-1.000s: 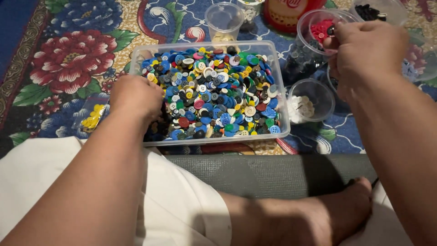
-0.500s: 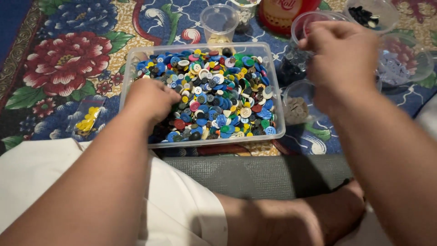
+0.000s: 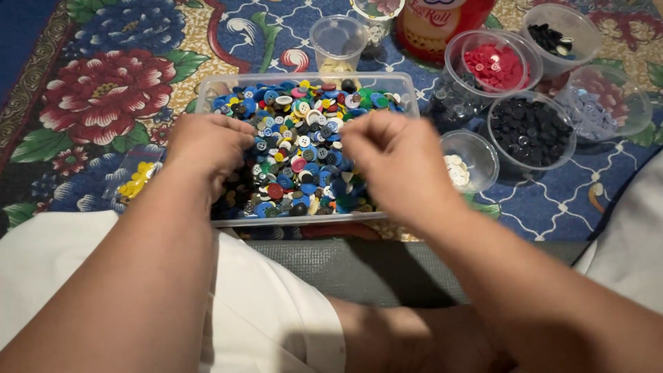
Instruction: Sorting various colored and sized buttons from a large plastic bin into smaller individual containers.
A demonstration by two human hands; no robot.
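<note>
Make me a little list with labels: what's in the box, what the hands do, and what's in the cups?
Box: clear plastic tub full of mixed coloured buttons
Left hand: resting in the buttons, at the tub's left side
Right hand: over the buttons, fingers pinched; held item hidden
Cups: red buttons, black buttons, white buttons
Floor: flowered mat

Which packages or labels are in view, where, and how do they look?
Labelled can: top edge, behind the clear bin, round, red with a cream label panel, cut off by the frame.
Small clear bag: on the floral mat left of the left hand, yellow pieces inside, no label visible.
</note>
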